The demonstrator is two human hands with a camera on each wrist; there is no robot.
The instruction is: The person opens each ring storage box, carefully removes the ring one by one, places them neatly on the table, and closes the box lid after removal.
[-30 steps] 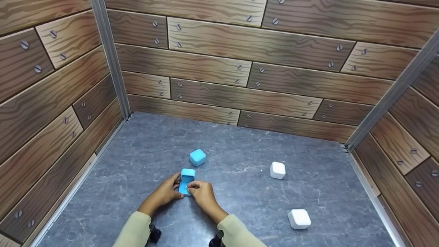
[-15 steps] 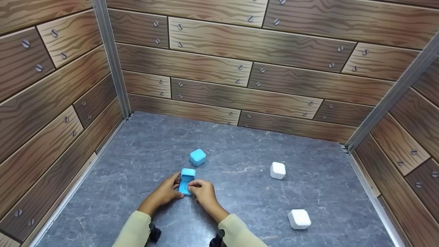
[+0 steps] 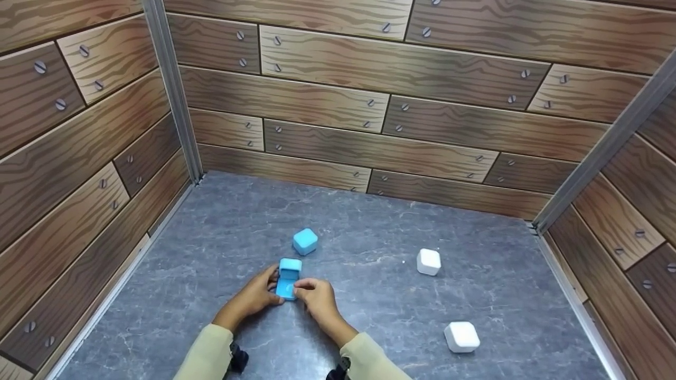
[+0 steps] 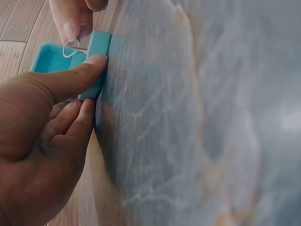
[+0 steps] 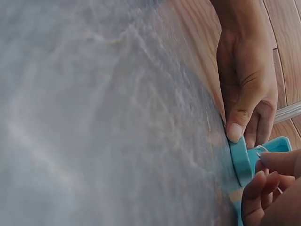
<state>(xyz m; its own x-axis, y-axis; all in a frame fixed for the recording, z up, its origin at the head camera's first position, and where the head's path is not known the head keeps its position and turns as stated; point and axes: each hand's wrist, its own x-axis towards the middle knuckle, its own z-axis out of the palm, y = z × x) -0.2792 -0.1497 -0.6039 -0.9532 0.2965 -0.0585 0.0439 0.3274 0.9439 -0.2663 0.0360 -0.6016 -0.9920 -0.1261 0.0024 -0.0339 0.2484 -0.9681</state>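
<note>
A turquoise ring box point(image 3: 284, 291) stands on the grey marbled table with its lid point(image 3: 290, 265) raised at the back. My left hand point(image 3: 257, 294) grips its base from the left, thumb at the front in the left wrist view. At the box's right side, my right hand point(image 3: 320, 302) pinches a thin silver ring point(image 4: 68, 50) between thumb and finger. The ring shows close over the base's insert, partly covered by the fingertips; in the right wrist view the ring point(image 5: 261, 149) overlaps the opened box.
A closed turquoise box point(image 3: 305, 241) sits just behind the opened one. Two white boxes, one farther back point(image 3: 428, 262) and one nearer point(image 3: 461, 337), stand on the right. Wood-patterned walls point(image 3: 327, 95) enclose the table at left, back and right.
My right hand has drawn slightly rightward from over the box's base to its right edge, the ring still pinched. The left hand and the ring box have stayed put.
</note>
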